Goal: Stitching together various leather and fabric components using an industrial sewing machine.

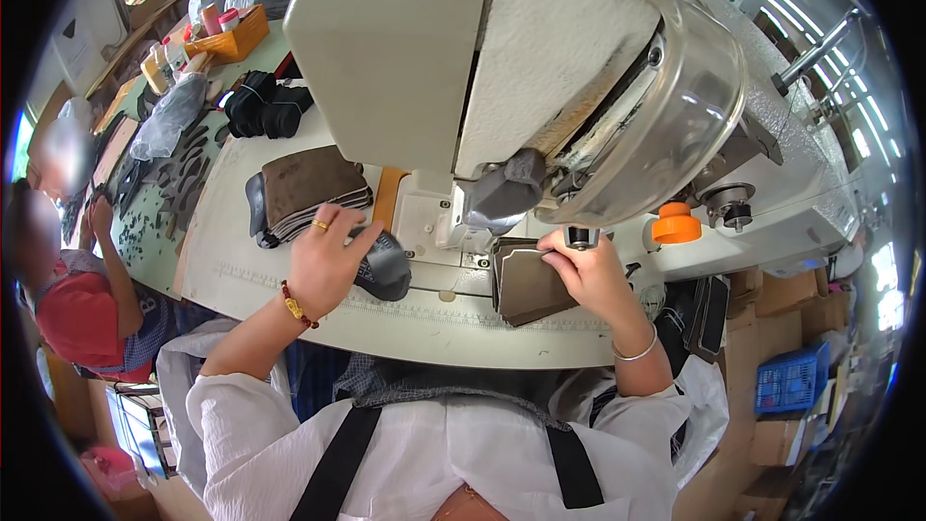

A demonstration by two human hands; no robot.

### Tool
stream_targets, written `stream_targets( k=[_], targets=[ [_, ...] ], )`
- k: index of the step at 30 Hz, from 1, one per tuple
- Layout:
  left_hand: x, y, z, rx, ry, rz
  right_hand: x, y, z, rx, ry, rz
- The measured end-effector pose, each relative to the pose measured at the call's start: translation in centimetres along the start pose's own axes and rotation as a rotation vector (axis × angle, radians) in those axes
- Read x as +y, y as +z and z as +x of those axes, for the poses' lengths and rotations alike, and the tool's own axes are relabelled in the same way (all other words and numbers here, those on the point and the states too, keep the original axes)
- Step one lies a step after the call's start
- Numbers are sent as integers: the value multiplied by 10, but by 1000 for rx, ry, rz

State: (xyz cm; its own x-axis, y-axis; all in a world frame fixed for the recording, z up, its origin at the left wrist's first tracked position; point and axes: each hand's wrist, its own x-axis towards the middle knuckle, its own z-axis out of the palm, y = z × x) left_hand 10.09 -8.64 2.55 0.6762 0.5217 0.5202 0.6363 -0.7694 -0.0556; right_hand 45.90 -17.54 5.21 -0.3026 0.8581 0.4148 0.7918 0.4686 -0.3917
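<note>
My left hand [328, 265], with a gold ring and a beaded bracelet, is spread over the left of the machine bed. Its fingers are apart, and one fingertip is at the upper edge of a dark, curved, leather-like piece [389, 272]. Just behind it lies a stack of brown panels [313, 183] with pale edges. Right of the needle area, my right hand [590, 275] pinches the upper edge of some flat brown panels [532, 291] between thumb and fingers. Above both hands looms a white sewing machine [569, 48]; a grey wrapping [508, 191] hides part of its needle area.
A clear curved guard [709, 68] and an orange knob [676, 223] sit on the machine's right. Black bundles [265, 104] lie at the back left. Beyond them, a green table [159, 232] carries cut dark pieces; a person in red [82, 314] works there. A blue crate [793, 378] stands lower right.
</note>
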Motion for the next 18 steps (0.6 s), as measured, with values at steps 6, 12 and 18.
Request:
stream_targets(
  k=[6,12,18],
  targets=[
    [28,-32,54,605,371,-92,-22,-4,12,64,12,6],
    [51,-13,85,636,514,-162,-15,18,19,256,-60,0],
    [50,10,84,546,410,-273,-6,21,26,405,-238,57]
  ],
)
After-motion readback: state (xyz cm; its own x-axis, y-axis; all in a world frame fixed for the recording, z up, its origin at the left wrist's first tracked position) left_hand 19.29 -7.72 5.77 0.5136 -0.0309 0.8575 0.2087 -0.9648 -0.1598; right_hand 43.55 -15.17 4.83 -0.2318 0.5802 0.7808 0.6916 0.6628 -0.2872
